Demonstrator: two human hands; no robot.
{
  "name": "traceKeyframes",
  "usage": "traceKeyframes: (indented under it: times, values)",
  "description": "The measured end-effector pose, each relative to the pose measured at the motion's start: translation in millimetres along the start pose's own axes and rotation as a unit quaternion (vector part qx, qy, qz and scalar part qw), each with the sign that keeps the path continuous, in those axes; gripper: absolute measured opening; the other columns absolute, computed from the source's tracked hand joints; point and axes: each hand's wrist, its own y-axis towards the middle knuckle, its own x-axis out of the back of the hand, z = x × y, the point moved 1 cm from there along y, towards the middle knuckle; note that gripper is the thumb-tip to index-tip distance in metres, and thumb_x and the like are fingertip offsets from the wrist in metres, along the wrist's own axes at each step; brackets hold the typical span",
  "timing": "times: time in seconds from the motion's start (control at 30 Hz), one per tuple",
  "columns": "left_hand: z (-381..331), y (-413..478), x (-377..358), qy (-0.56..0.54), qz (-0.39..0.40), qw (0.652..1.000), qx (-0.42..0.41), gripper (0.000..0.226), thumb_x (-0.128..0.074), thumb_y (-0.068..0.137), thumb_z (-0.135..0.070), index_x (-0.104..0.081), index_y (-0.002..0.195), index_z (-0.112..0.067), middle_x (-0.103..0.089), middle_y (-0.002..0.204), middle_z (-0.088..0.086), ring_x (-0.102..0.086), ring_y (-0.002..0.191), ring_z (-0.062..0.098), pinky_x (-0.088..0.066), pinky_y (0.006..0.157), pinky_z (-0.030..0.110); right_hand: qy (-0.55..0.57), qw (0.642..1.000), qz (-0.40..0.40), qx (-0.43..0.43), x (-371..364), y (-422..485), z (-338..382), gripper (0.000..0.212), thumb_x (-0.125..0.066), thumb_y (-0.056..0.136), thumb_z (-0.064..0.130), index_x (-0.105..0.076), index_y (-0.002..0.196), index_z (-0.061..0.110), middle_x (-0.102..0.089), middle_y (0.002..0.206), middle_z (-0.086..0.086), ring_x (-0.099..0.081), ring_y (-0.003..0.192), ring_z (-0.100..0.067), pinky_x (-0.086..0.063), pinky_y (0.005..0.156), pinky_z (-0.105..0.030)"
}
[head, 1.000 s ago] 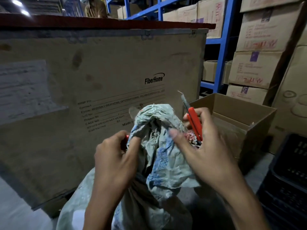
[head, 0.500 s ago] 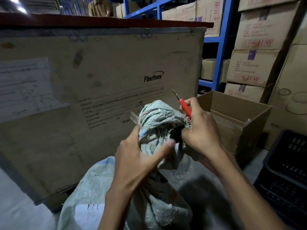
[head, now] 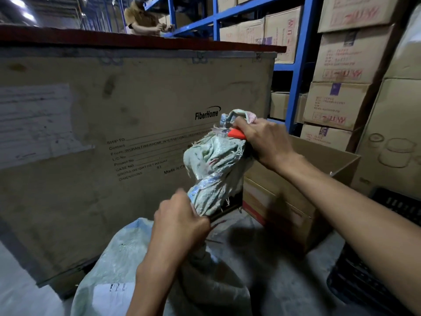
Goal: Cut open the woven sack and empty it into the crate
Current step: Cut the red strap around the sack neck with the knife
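Note:
A pale green woven sack (head: pixel 127 254) stands on the floor in front of me, its bunched top (head: pixel 216 163) pulled upward. My left hand (head: pixel 180 222) is shut around the sack's neck below the bunch. My right hand (head: pixel 266 140) grips a red-handled cutter (head: pixel 237 133) at the top of the bunch, the blade pointing left into the fabric. A black plastic crate (head: pixel 373 277) sits low at the right, partly behind my right forearm.
A big wooden shipping case marked FiberHome (head: pixel 114 133) fills the left and centre. An open cardboard box (head: pixel 296 192) sits right of the sack. Stacked cartons (head: pixel 341 87) and blue shelving (head: pixel 296 65) stand behind it. Another person (head: pixel 143 21) works beyond the case.
My left hand slid down from the bunched top to the sack's neck. My right hand turned the cutter from upright to pointing left, blade against the top of the bunch.

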Motion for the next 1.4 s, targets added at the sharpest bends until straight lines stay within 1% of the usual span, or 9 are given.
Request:
traceKeyframes:
  times: [0.13, 0.23, 0.4, 0.53, 0.63, 0.8, 1.03, 1.17, 1.4]
  values:
    - [25.3, 2.3, 9.8, -0.114, 0.148, 0.982, -0.010, 0.033, -0.073, 0.066, -0.039, -0.069, 0.094, -0.023, -0.078, 0.085, -0.003, -0.075, 0.085, 0.019, -0.060, 0.071, 0.029, 0.126, 0.990, 0.038, -0.053, -0.8, -0.1, 20.8, 0.048, -0.071, 0.079, 0.007, -0.052, 0.120, 0.025, -0.069, 0.084, 0.002, -0.071, 0.080, -0.029, -0.058, 0.065, -0.040]
    - [32.3, -17.0, 33.0, -0.185, 0.316, 0.928, -0.061, 0.070, -0.064, 0.065, -0.081, -0.053, 0.123, -0.044, -0.065, 0.103, -0.049, -0.060, 0.103, -0.025, -0.041, 0.086, -0.004, 0.358, 0.924, 0.015, -0.132, 3.6, -9.0, 43.1, 0.037, -0.071, 0.076, 0.001, -0.061, 0.103, 0.025, -0.071, 0.091, 0.023, -0.072, 0.092, -0.010, -0.060, 0.075, -0.036]
    - [31.9, -44.2, 28.9, -0.476, 0.277, 0.833, 0.051, 0.075, -0.036, 0.087, -0.066, -0.052, 0.142, -0.017, -0.050, 0.150, 0.006, -0.046, 0.138, 0.018, -0.033, 0.108, 0.033, 0.415, 0.901, -0.036, -0.122, 19.6, -15.7, 81.2, 0.020, -0.072, 0.085, 0.020, -0.054, 0.091, 0.026, -0.067, 0.076, 0.017, -0.066, 0.074, -0.003, -0.057, 0.068, -0.036]
    - [15.7, -21.3, 27.6, -0.593, 0.233, 0.763, 0.110, 0.015, -0.077, 0.063, -0.033, -0.084, 0.063, -0.020, -0.082, 0.086, -0.001, -0.077, 0.073, 0.003, -0.058, 0.063, 0.014, 0.409, 0.903, -0.028, -0.127, 21.2, -16.0, 86.1, 0.039, -0.076, 0.085, 0.019, -0.056, 0.117, 0.029, -0.071, 0.114, 0.009, -0.067, 0.092, -0.004, -0.059, 0.078, -0.032]
    - [22.9, -3.5, 26.2, -0.571, 0.164, 0.794, 0.130, 0.012, -0.074, 0.069, -0.019, -0.085, 0.067, -0.016, -0.082, 0.078, -0.002, -0.078, 0.073, 0.005, -0.059, 0.058, 0.015, 0.454, 0.839, -0.034, -0.298, 10.4, -30.9, 84.9, 0.057, -0.075, 0.078, -0.003, -0.054, 0.120, 0.030, -0.069, 0.108, -0.004, -0.070, 0.083, -0.016, -0.062, 0.069, -0.039]
    - [34.0, 20.1, -1.0, -0.359, 0.092, 0.908, 0.194, 0.059, -0.091, 0.059, -0.052, -0.073, 0.096, -0.010, -0.078, 0.104, 0.008, -0.071, 0.105, 0.024, -0.052, 0.084, 0.026, 0.715, 0.513, 0.008, -0.476, -13.0, -57.2, 87.1, 0.036, -0.075, 0.080, -0.002, -0.062, 0.111, 0.013, -0.075, 0.100, -0.008, -0.059, 0.047, -0.002, -0.040, 0.036, -0.019]
    - [23.9, -15.3, 10.6, 0.049, -0.032, 0.997, 0.046, 0.023, -0.066, 0.074, -0.025, -0.060, 0.094, -0.015, -0.071, 0.103, 0.014, -0.065, 0.100, 0.040, -0.040, 0.066, 0.033, 0.794, 0.509, 0.159, -0.292, 24.8, -61.9, 114.3, 0.060, -0.085, 0.061, 0.024, -0.067, 0.118, 0.019, -0.077, 0.108, -0.002, -0.071, 0.068, -0.005, -0.053, 0.049, -0.017]
    - [-1.1, -29.4, -4.4, 0.094, -0.017, 0.995, -0.010, 0.031, -0.064, 0.085, -0.042, -0.041, 0.090, -0.022, -0.068, 0.113, 0.010, -0.061, 0.109, 0.037, -0.046, 0.082, 0.038, 0.720, 0.570, 0.028, -0.395, 15.4, -59.5, 117.2, 0.032, -0.085, 0.071, 0.004, -0.077, 0.101, 0.011, -0.079, 0.098, -0.006, -0.076, 0.093, -0.023, -0.063, 0.079, -0.038]
    - [-19.4, -38.6, -17.9, 0.012, -0.023, 0.998, -0.052, 0.081, -0.078, 0.068, -0.068, -0.035, 0.111, -0.014, -0.068, 0.088, 0.009, -0.067, 0.092, 0.036, -0.048, 0.066, 0.041, 0.595, 0.540, -0.067, -0.591, -42.3, -61.1, 43.2, 0.015, -0.069, 0.070, 0.006, -0.072, 0.081, 0.015, -0.077, 0.091, -0.001, -0.073, 0.084, -0.022, -0.062, 0.082, -0.051]
